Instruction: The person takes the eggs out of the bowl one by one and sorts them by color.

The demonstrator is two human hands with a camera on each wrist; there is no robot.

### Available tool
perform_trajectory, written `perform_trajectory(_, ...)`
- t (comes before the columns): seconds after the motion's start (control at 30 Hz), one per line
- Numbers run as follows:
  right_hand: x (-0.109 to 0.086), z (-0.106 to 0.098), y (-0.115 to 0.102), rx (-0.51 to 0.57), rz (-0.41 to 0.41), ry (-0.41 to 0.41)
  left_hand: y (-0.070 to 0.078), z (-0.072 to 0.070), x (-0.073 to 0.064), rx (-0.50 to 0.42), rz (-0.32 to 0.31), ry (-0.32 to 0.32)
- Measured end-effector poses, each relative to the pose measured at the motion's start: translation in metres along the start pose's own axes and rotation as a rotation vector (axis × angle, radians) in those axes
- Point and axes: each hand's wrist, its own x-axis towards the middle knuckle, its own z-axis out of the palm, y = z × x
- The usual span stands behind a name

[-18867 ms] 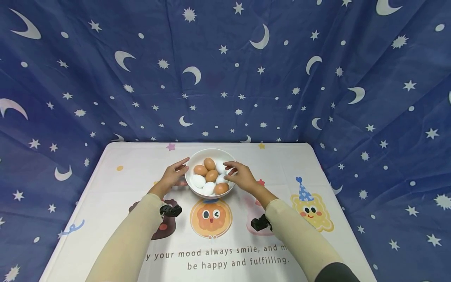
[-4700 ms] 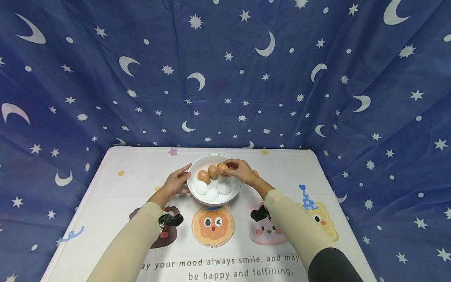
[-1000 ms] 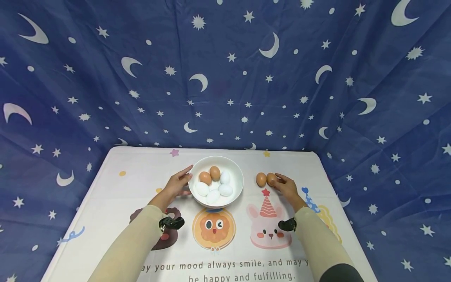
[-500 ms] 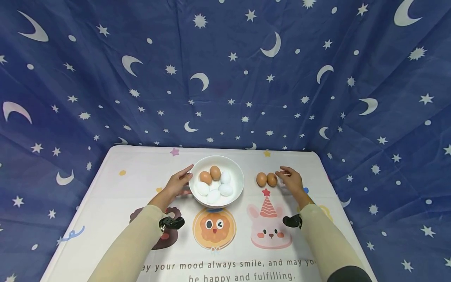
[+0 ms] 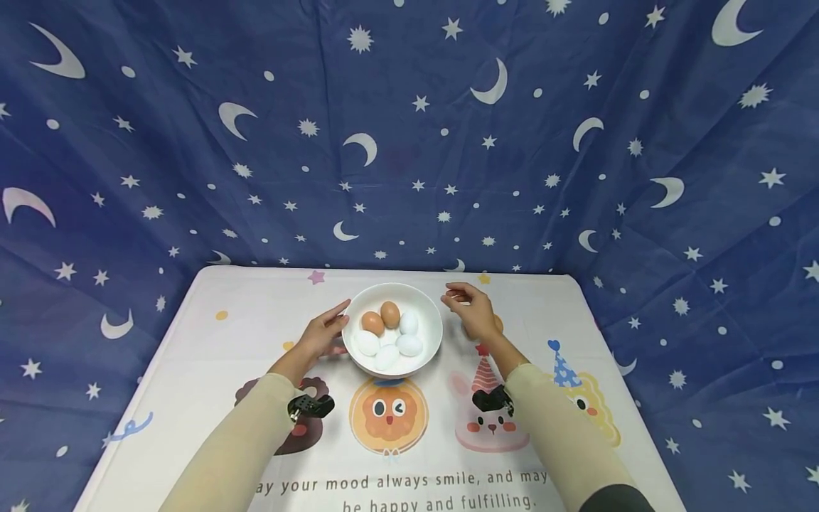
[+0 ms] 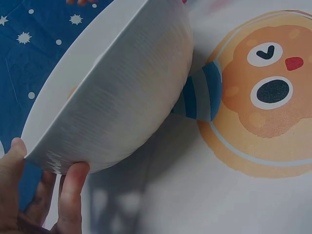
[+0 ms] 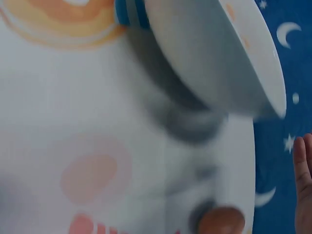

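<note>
At the bowl (image 5: 432,331), we are apparently sorting out brown eggs (image 5: 390,314) — left hand (image 5: 320,334) steadying, fingers extended; right hand (image 5: 475,311) empty, loose-fingered — pinch probably needed next.

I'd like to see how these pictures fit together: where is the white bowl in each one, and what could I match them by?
Head: the white bowl is below the picture's centre, slightly left.
Left wrist: the white bowl fills the upper left, seen from the side.
Right wrist: the white bowl is at the upper right.
Shared landmark: the orange cartoon print, below the bowl, at right, and cut off at top left, respectively.
</note>
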Motion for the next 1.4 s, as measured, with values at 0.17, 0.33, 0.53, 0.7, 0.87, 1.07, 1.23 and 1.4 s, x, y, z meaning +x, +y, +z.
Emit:
perform_trajectory(0.17, -0.001, 0.03, -0.005, 0.001, -0.03, -0.054, -0.001, 0.0, 0.0, -0.005, 0.008, -0.004)
perform_trajectory(0.33, -0.001, 0.059, -0.003, -0.028, -0.011, -0.083, -0.002, 0.001, -0.001, -0.007, 0.009, -0.008)
perform_trajectory(0.53, 0.002, 0.086, -0.004, -0.1, -0.048, -0.114, -0.001, 0.001, -0.004, -0.003, 0.02, -0.006)
perform_trajectory(0.7, 0.007, 0.1, 0.0, -0.195, -0.097, -0.094, -0.001, -0.001, -0.004, -0.004, 0.027, -0.013)
perform_trajectory(0.87, 0.013, 0.108, 0.003, -0.222, -0.045, -0.102, 0.0, -0.002, -0.003, -0.008, 0.031, -0.015)
perform_trajectory(1.07, 0.014, 0.114, 0.004, -0.216, 0.008, -0.141, -0.001, -0.002, -0.004, -0.011, 0.026, -0.013)
perform_trajectory(1.23, 0.012, 0.115, 0.004, -0.258, 0.012, -0.156, -0.001, -0.001, -0.003, -0.003, 0.023, -0.001)
perform_trajectory(1.4, 0.01, 0.117, 0.007, -0.273, 0.012, -0.162, -0.004, 0.001, -0.001, -0.002, 0.02, 0.003)
